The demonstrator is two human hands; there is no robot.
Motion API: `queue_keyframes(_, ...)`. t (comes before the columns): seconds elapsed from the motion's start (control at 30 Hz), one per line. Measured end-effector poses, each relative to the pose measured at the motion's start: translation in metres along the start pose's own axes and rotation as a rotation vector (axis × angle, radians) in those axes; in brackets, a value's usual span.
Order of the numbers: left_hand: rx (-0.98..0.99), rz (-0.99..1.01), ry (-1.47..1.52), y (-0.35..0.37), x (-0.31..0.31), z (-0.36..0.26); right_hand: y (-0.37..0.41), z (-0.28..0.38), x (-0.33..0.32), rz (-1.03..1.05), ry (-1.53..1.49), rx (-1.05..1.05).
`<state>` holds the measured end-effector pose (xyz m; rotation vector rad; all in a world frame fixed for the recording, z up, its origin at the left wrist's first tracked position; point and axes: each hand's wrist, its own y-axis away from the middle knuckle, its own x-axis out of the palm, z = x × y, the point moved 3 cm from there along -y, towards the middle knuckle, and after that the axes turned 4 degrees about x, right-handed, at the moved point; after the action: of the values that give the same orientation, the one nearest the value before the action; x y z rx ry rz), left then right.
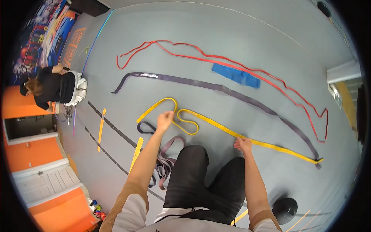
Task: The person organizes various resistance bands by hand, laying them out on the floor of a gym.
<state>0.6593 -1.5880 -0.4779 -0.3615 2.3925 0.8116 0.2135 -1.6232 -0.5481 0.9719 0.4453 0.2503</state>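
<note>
A long yellow resistance band runs across the grey floor in front of my knees, looped at its left part and stretched fairly straight to the right. My left hand is closed, its fingertips pinching the band beside the loop. Farther right, my right hand has its fingers bent around the band's near edge. Beyond lies a long dark purple band, its right end meeting the yellow band's end. Loose mauve bands lie piled by my left knee, near a dark looped band.
A long red band lies farthest out, partly over a blue flat band. Black floor strips and yellow strips are at left. Another person stands far left. A black ball is behind my right side.
</note>
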Motion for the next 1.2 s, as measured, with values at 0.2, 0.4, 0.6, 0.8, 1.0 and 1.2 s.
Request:
queue_keyframes(0.2, -0.838, -0.648, 1.119, -0.051, -0.070, 0.124, -0.004, -0.001, 0.003, 0.025, -0.496, 0.496)
queue_keyframes(0.4, -0.823, -0.666, 1.107, -0.093, -0.096, 0.173, -0.027, -0.016, 0.003, -0.218, -0.672, 0.545)
queue_keyframes(0.6, -0.271, -0.984, 0.914, -0.125, -0.264, 0.143, -0.034, -0.024, -0.002, -0.268, -0.834, 0.607)
queue_keyframes(0.8, -0.165, -1.133, 0.966, -0.152, -0.415, 0.128, -0.071, 0.019, -0.045, -0.231, -1.080, 0.182)
queue_keyframes(1.0, -0.237, -1.155, 1.125, -0.172, -0.425, 0.157, -0.102, 0.066, -0.061, -0.371, -1.206, 0.027)
queue_keyframes(1.2, -0.656, -0.889, 0.382, -0.208, -0.333, 0.221, -0.060, 0.093, 0.080, 0.163, -0.406, 0.181)
